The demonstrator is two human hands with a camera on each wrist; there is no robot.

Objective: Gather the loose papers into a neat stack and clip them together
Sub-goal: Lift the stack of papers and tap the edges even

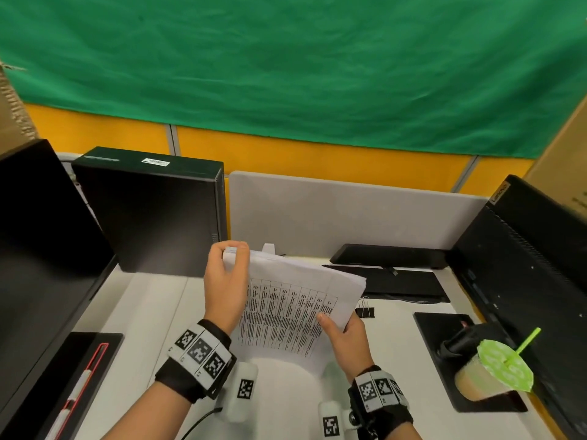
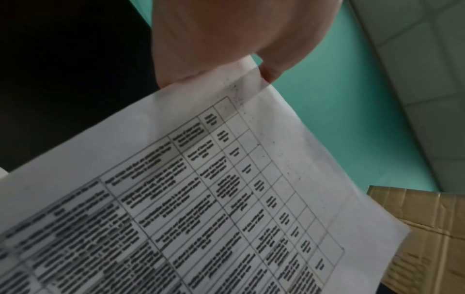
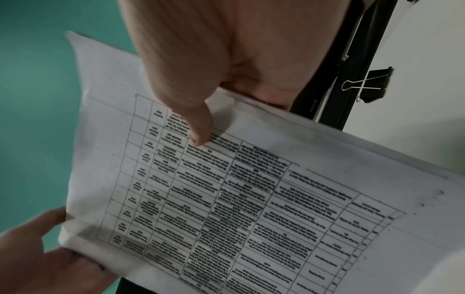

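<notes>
A stack of white papers (image 1: 286, 309) printed with a table is held up above the white desk (image 1: 152, 315), its lower edge standing on the desk. My left hand (image 1: 226, 277) grips the stack's upper left corner. My right hand (image 1: 341, 335) holds the right edge, thumb on the printed face. The left wrist view shows the printed papers (image 2: 226, 199) with my left hand (image 2: 226, 49) at the top corner. The right wrist view shows the papers (image 3: 239, 199) with my right thumb (image 3: 198, 127) pressed on them. A black binder clip (image 1: 364, 311) lies on the desk just right of the stack, and the clip (image 3: 372, 85) lies apart from my hand.
A black computer case (image 1: 152, 214) stands behind at the left, a monitor (image 1: 41, 249) at far left. A black keyboard (image 1: 390, 284) lies behind the papers. At the right, a drink cup with green lid and straw (image 1: 489, 373) sits on a black pad beside another computer case (image 1: 533, 268).
</notes>
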